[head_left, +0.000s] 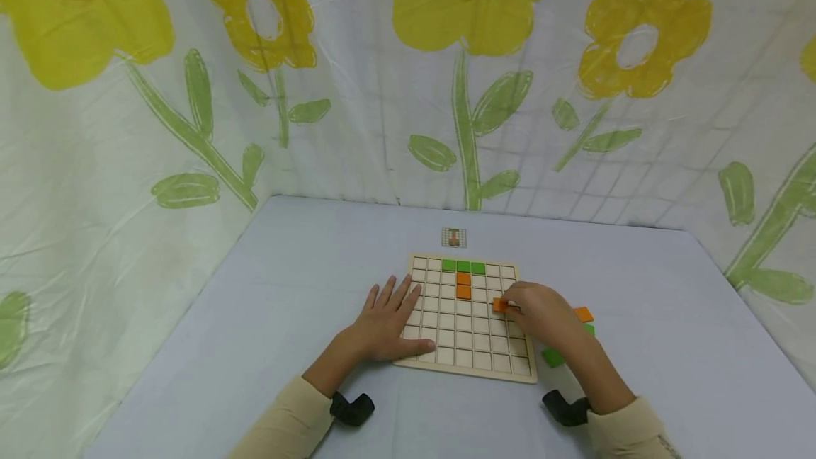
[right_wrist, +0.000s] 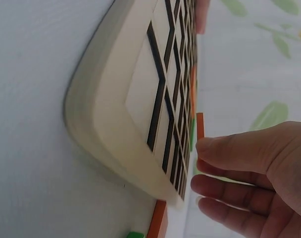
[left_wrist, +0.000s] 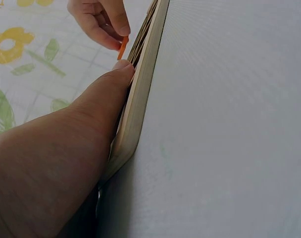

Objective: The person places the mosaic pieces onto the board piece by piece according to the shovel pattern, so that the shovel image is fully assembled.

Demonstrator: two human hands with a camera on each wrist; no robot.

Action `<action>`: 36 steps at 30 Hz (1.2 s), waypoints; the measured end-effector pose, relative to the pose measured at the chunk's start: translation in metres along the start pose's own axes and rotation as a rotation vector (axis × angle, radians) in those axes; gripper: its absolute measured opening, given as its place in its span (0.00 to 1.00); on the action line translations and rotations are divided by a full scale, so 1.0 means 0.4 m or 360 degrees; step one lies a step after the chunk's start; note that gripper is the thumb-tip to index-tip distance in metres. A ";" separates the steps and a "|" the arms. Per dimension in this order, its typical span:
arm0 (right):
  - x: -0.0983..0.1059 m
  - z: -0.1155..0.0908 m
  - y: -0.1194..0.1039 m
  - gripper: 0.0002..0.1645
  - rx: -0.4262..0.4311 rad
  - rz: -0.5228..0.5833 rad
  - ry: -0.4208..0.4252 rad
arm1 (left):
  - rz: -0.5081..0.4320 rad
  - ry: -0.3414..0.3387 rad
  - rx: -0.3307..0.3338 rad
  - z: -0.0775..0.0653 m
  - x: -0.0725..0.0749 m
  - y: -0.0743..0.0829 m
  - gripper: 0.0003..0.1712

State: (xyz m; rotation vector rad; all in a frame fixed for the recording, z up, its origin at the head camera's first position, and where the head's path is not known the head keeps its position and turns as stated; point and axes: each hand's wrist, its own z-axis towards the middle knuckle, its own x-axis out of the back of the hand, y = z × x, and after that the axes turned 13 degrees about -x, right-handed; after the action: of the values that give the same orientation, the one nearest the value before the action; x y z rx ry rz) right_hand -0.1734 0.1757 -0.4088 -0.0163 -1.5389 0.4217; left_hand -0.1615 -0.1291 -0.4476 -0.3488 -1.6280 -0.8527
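A wooden grid board [head_left: 465, 372] lies on the table, its square cells edged by raised lines. Three green tiles [head_left: 464, 266] sit side by side in its far row, with two orange tiles [head_left: 463, 285] in a column below the middle one. My left hand [head_left: 389, 324] rests spread on the board's left side, thumb along the near part. Between thumb and fingers, my right hand [head_left: 542, 310] pinches an orange tile [right_wrist: 200, 125] over the board's right part. In the right wrist view that tile stands on edge, apart from the board.
Loose orange [head_left: 583, 314] and green tiles [head_left: 553, 358] lie right of the board, partly hidden by the right forearm. A small picture card [head_left: 454, 237] with a grid pattern lies beyond the board. Behind the table hangs a flower-printed cloth [head_left: 357, 147].
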 end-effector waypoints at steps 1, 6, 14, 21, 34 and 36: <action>-0.001 0.002 -0.004 0.09 0.0001 -0.0004 -0.0005 | 0.0003 -0.0002 0.0002 0.000 0.000 0.000 0.62; -0.007 0.009 -0.019 0.08 0.0068 -0.0005 0.0013 | 0.0003 -0.0002 0.0008 0.000 -0.002 0.000 0.62; -0.021 0.019 -0.039 0.07 0.0105 0.0015 0.0021 | 0.0003 -0.0003 0.0007 0.004 -0.008 -0.004 0.62; -0.033 0.031 -0.060 0.05 0.0137 0.0038 0.0015 | 0.0018 -0.0006 0.0022 0.004 -0.005 -0.002 0.62; -0.048 0.045 -0.091 0.04 0.0169 0.0022 0.0001 | 0.0021 0.0008 0.0019 0.004 -0.004 -0.002 0.62; -0.052 0.047 -0.092 0.03 0.0186 0.0006 0.0007 | 0.0020 0.0008 0.0017 0.004 -0.004 0.000 0.62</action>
State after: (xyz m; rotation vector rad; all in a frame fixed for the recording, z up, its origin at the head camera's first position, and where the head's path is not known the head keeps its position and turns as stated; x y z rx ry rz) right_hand -0.1816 0.1310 -0.4180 0.0711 -1.5080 0.5136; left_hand -0.1624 -0.1278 -0.4490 -0.3490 -1.6238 -0.8342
